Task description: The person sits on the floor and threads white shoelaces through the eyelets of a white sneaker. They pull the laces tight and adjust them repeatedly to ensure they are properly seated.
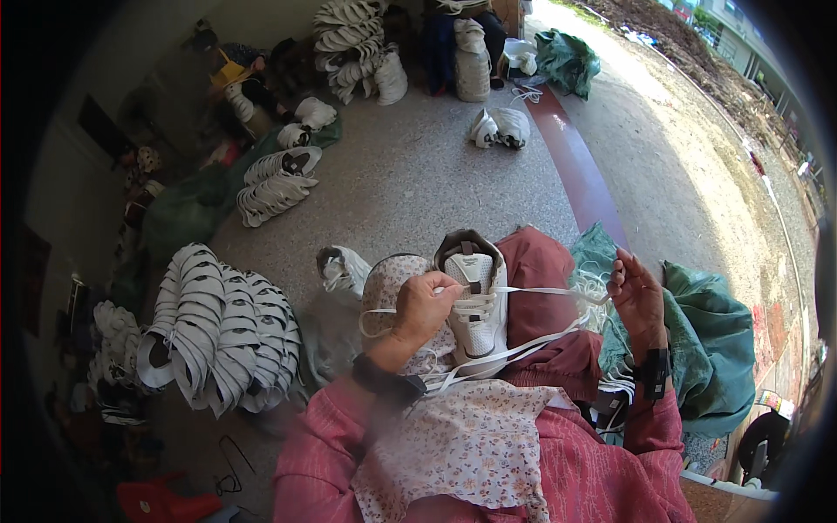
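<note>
On the speckled concrete floor (410, 174), my left hand (425, 307) pinches the white sneaker (475, 301) on my lap, my right hand (639, 296) grips its taut lace (545, 291); overpulling could unthread an eyelet.

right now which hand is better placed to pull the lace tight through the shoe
Probably the right hand: it pinches the white lace out to the side, clear of the white shoe. The left hand rests on the shoe's eyelets, steadying it.
</note>
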Action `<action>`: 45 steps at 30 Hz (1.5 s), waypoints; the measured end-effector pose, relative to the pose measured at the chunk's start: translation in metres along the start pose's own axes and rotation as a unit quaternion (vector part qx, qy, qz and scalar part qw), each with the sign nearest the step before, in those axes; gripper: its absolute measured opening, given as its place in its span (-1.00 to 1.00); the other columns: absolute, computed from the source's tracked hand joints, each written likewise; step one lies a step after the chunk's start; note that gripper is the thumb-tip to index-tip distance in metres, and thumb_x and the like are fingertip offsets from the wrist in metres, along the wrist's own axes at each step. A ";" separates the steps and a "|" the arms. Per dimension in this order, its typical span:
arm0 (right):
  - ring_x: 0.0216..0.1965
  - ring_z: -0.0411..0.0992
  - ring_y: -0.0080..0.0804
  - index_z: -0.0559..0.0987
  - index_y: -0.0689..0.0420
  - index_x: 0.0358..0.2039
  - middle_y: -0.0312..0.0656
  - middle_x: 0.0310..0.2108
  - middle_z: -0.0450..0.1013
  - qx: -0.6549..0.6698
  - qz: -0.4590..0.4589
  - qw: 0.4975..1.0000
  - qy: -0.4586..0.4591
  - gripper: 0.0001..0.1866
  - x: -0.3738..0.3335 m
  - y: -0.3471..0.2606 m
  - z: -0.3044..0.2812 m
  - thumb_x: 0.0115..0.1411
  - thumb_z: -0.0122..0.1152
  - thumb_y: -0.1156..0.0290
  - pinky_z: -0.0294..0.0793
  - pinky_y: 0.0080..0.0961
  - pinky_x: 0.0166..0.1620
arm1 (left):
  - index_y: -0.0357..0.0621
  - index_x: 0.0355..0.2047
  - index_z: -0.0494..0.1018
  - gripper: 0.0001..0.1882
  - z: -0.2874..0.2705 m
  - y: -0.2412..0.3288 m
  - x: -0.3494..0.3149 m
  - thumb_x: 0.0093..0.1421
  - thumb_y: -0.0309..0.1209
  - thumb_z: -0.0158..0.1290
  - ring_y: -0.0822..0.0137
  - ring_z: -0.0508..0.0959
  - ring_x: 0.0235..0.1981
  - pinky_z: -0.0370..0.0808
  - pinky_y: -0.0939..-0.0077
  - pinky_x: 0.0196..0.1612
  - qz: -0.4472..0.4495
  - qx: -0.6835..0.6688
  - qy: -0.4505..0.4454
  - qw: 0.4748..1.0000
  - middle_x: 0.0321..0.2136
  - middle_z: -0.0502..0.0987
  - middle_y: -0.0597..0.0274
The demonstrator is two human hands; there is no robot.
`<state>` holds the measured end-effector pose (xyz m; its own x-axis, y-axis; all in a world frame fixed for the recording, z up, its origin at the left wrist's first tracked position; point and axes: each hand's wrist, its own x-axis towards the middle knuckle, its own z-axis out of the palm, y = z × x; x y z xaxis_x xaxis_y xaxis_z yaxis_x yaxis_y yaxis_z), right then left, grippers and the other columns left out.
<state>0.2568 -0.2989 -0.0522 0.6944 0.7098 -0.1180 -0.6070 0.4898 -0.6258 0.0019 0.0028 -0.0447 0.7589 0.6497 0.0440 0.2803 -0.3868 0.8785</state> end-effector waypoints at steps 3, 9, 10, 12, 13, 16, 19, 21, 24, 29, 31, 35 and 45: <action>-0.31 0.47 -0.48 0.50 0.30 0.07 -0.22 -0.22 0.52 -0.002 0.004 1.000 -0.005 -0.63 -0.002 0.003 0.002 0.39 0.03 0.31 0.46 -0.53 -0.24 | -0.19 -0.42 0.64 -0.80 0.001 0.002 0.001 0.09 -0.29 0.23 0.29 0.64 -0.49 0.52 0.36 -0.37 -0.009 0.031 0.001 0.999 -0.53 0.65 0.10; -0.33 0.49 -0.49 0.51 0.29 0.05 -0.24 -0.24 0.51 -0.017 0.015 1.000 0.006 -0.64 -0.002 0.009 0.005 0.39 0.04 0.31 0.44 -0.55 -0.27 | -0.23 -0.40 0.64 -0.86 0.003 -0.005 0.005 0.11 -0.40 0.24 0.52 0.55 -0.49 0.47 0.54 -0.39 -0.052 -0.143 -0.061 0.986 -0.51 0.63 0.31; -0.34 0.49 -0.50 0.52 0.29 0.05 -0.24 -0.24 0.51 -0.018 0.020 1.000 0.010 -0.64 -0.002 0.011 0.005 0.39 0.04 0.31 0.44 -0.56 -0.28 | -0.26 -0.39 0.64 -0.88 0.003 -0.001 0.005 0.12 -0.44 0.23 0.58 0.52 -0.47 0.46 0.60 -0.39 -0.058 -0.167 -0.071 0.982 -0.50 0.62 0.37; -0.37 0.49 -0.51 0.52 0.29 0.04 -0.24 -0.25 0.51 -0.020 0.030 0.999 0.018 -0.65 -0.001 0.017 0.007 0.39 0.04 0.31 0.43 -0.58 -0.30 | -0.25 -0.40 0.64 -0.87 0.000 0.005 0.004 0.11 -0.42 0.24 0.57 0.53 -0.48 0.46 0.59 -0.39 -0.049 -0.075 -0.070 0.994 -0.51 0.62 0.36; -0.38 0.48 -0.52 0.52 0.29 0.04 -0.24 -0.25 0.51 -0.029 0.043 0.999 0.012 -0.65 0.000 0.020 0.010 0.39 0.04 0.31 0.42 -0.59 -0.32 | -0.24 -0.40 0.64 -0.86 -0.001 0.008 0.003 0.11 -0.41 0.24 0.57 0.53 -0.48 0.46 0.58 -0.39 -0.043 -0.030 -0.070 0.996 -0.52 0.62 0.35; -0.47 0.45 -0.62 0.55 0.29 -0.01 -0.26 -0.26 0.50 -0.086 0.056 0.995 0.003 -0.68 0.000 0.032 0.028 0.40 0.02 0.32 0.35 -0.67 -0.44 | -0.21 -0.40 0.64 -0.83 -0.002 0.020 0.000 0.09 -0.35 0.25 0.54 0.55 -0.49 0.48 0.54 -0.40 -0.056 0.055 -0.049 0.996 -0.55 0.62 0.33; -0.49 0.39 -0.70 0.58 0.30 -0.06 -0.32 -0.32 0.49 -0.219 0.075 0.972 -0.034 -0.69 -0.002 0.036 0.045 0.39 0.05 0.32 0.31 -0.70 -0.46 | -0.18 -0.39 0.65 -0.81 0.003 0.016 -0.002 0.09 -0.31 0.24 0.50 0.56 -0.50 0.49 0.52 -0.39 0.014 0.134 -0.001 0.991 -0.57 0.62 0.31; -0.49 0.37 -0.70 0.61 0.29 -0.09 -0.35 -0.37 0.49 -0.340 0.088 0.936 -0.024 -0.71 -0.004 0.038 0.077 0.36 0.14 0.32 0.31 -0.72 -0.44 | -0.18 -0.39 0.65 -0.81 0.003 0.013 -0.002 0.09 -0.31 0.24 0.49 0.57 -0.50 0.49 0.51 -0.39 0.011 0.146 0.005 0.989 -0.56 0.63 0.30; -0.41 0.47 -0.50 0.61 0.29 -0.08 -0.28 -0.35 0.53 -0.512 0.018 0.854 -0.086 -0.67 0.006 0.046 0.110 0.27 0.27 0.30 0.44 -0.58 -0.33 | -0.19 -0.38 0.64 -0.82 0.000 0.013 0.001 0.10 -0.33 0.24 0.51 0.55 -0.49 0.48 0.52 -0.39 -0.009 0.088 -0.029 0.996 -0.54 0.63 0.31; -0.23 0.55 -0.23 0.61 0.21 -0.05 -0.11 -0.29 0.56 -0.719 -0.218 0.625 -0.211 -0.51 0.052 0.079 0.146 0.02 0.44 0.24 0.50 -0.40 -0.18 | -0.24 -0.33 0.63 -0.84 -0.008 0.010 0.005 0.15 -0.39 0.22 0.58 0.51 -0.47 0.46 0.58 -0.38 -0.031 0.009 -0.081 0.996 -0.49 0.62 0.36; -0.19 0.57 -0.18 0.62 0.19 -0.05 -0.07 -0.27 0.57 -0.731 -0.222 0.594 -0.253 -0.45 0.073 0.095 0.143 -0.07 0.48 0.22 0.51 -0.38 -0.16 | -0.26 -0.32 0.63 -0.84 -0.009 0.010 0.007 0.16 -0.41 0.21 0.60 0.49 -0.45 0.45 0.60 -0.38 -0.046 0.015 -0.093 0.995 -0.48 0.61 0.38; -0.21 0.59 -0.22 0.64 0.21 -0.10 -0.07 -0.27 0.60 -0.729 -0.029 0.606 -0.318 -0.41 0.102 0.098 0.145 -0.19 0.51 0.24 0.53 -0.38 -0.16 | -0.25 -0.32 0.63 -0.84 -0.009 0.010 0.006 0.16 -0.40 0.22 0.60 0.50 -0.45 0.45 0.61 -0.37 -0.042 0.001 -0.095 0.995 -0.48 0.61 0.38; -0.27 0.55 -0.43 0.61 0.39 -0.11 -0.08 -0.29 0.62 -0.642 0.081 0.708 -0.283 -0.39 0.096 0.096 0.153 -0.24 0.49 0.39 0.53 -0.52 -0.21 | -0.24 -0.33 0.64 -0.84 -0.015 0.007 0.007 0.16 -0.39 0.22 0.60 0.50 -0.44 0.44 0.61 -0.37 -0.034 -0.020 -0.123 0.992 -0.49 0.61 0.38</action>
<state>0.2064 -0.1059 -0.0055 0.1687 0.9714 -0.1672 0.4431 -0.2262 -0.8674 0.0003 0.0149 -0.0314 0.8611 0.4921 -0.1281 0.3151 -0.3186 0.8940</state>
